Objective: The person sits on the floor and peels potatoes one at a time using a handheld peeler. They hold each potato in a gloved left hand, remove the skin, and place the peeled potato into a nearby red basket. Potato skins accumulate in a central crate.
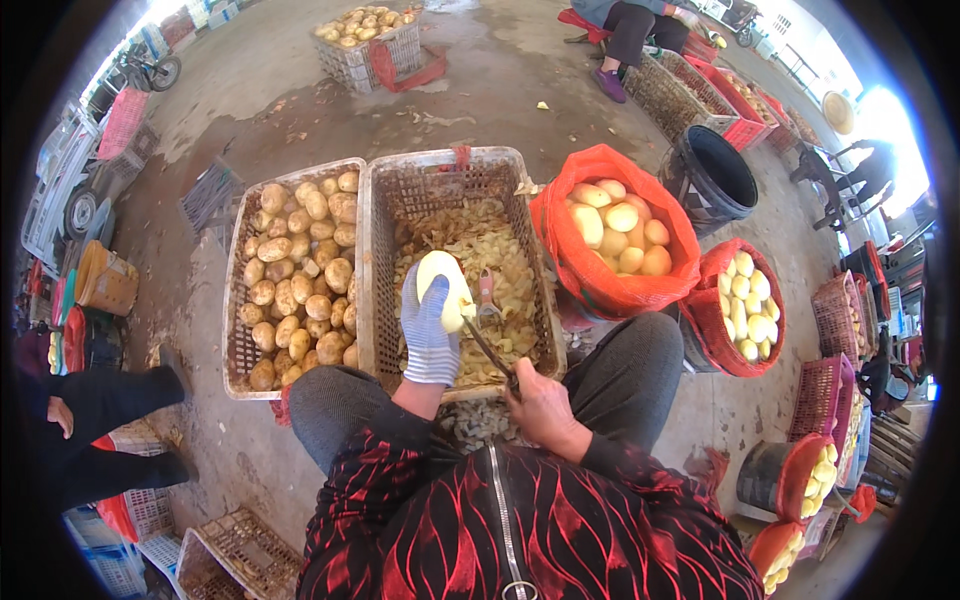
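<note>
My left hand (431, 330), in a blue-and-white striped glove, grips a large peeled potato (450, 289) above a plastic crate (382, 225) of peelings. My bare right hand (541, 401) is closed around the handle of a knife (489, 349), whose narrow dark blade reaches the potato's lower right end. A bit of flesh or peel stands up there at the blade tip. A peeler with a pinkish handle (487, 285) lies on the peelings (517, 262) to the right of the potato. Left of this crate, against it, stands a crate of unpeeled potatoes (301, 285).
A red mesh bag (559, 217) of peeled potatoes stands at the right, with a smaller one (694, 300) and a black bucket (709, 180) beyond. One person (630, 37) sits at the upper right; another person's legs (112, 405) are at the left. Several crates (255, 547) stand around.
</note>
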`<state>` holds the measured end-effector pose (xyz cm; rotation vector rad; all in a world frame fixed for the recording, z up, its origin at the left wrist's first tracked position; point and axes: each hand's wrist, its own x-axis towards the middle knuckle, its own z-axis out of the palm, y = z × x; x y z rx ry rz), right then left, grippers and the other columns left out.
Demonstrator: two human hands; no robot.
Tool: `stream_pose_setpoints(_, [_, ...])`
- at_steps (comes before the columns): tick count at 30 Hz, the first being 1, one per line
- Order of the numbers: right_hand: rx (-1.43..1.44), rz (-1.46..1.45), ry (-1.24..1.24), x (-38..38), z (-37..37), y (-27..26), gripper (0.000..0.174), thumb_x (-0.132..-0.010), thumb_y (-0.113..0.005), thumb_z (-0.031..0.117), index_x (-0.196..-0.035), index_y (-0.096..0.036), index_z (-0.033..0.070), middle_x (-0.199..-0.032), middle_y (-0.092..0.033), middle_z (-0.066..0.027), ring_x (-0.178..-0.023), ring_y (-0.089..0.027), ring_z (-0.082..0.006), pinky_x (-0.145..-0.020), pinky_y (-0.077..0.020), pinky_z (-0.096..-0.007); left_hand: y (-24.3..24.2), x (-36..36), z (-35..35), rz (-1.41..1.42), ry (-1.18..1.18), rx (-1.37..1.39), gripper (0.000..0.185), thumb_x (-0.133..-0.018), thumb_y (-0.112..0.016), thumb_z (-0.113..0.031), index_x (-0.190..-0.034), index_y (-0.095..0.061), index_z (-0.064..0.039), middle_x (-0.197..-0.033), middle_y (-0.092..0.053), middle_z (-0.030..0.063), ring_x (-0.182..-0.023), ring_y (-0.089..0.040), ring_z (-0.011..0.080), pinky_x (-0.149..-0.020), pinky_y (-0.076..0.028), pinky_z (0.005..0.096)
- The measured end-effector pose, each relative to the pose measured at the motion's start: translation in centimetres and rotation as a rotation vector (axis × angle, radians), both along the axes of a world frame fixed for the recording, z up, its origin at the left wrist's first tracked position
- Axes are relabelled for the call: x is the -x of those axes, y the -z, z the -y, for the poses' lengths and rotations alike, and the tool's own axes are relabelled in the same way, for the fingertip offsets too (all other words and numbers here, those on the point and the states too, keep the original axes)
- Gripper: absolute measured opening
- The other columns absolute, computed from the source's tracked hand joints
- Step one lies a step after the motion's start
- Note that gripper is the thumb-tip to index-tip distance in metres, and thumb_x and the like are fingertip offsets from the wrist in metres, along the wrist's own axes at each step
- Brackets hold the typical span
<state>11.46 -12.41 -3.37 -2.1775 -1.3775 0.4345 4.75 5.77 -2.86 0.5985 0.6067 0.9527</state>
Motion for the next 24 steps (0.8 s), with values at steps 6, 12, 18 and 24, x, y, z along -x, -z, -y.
stream_pose_setpoints(6, [0.085, 0.237, 0.0, -1.6, 0.1, -0.2, 0.025, -0.077, -0.063, 0.014, -0.091, -0.043, 0.006, -0.071, -0.057, -0.0149, -0.068, -0.061, -0.0369, -0.056, -0.048, -0.0451, -0.2, 0.0, -0.7, -0.009, 0.101, 0.252, 0.043, -0.085, -0.064, -0.022, -0.12, -0.047, -0.003, -0.11, -0.055, 0.0111, -0.095, -0.057, 0.025, -0.078, -0.053, 0.0388])
stream_pose_setpoints(12, [-0.026, -1.097, 0.097, 0.1, 0.2, -1.6, 0.021, -0.082, -0.068, 0.007, -0.091, -0.05, 0.006, -0.063, -0.05, 0.0029, -0.05, -0.046, -0.0061, -0.044, -0.0364, -0.0237, -2.5, -0.2, 0.5, 0.082, 0.144, 0.473, 0.045, -0.085, -0.063, -0.035, -0.119, -0.047, -0.011, -0.106, -0.056, 0.0122, -0.092, -0.057, 0.0297, -0.073, -0.052, 0.0454])
stream_pose_setpoints(18, [-0.045, -0.561, 0.017, -1.0, 1.1, -3.7, 0.023, -0.082, -0.065, 0.013, -0.094, -0.048, 0.004, -0.062, -0.058, -0.0128, -0.057, -0.059, -0.0288, -0.051, -0.0439, -0.0386, -0.7, 0.1, -0.1, -0.036, 0.127, 0.382, 0.044, -0.085, -0.063, -0.036, -0.119, -0.047, -0.013, -0.106, -0.056, 0.0122, -0.091, -0.058, 0.0299, -0.069, -0.052, 0.0454])
stream_pose_setpoints(24, [0.057, 0.064, -0.123, -2.5, 1.5, -2.2, 0.024, -0.08, -0.063, 0.015, -0.091, -0.046, 0.005, -0.072, -0.059, -0.0164, -0.066, -0.061, -0.0354, -0.054, -0.0464, -0.0451, 0.3, 0.0, -0.1, -0.065, 0.162, 0.295, 0.045, -0.086, -0.062, -0.034, -0.121, -0.047, -0.01, -0.105, -0.057, 0.0123, -0.087, -0.059, 0.028, -0.068, -0.052, 0.0428])
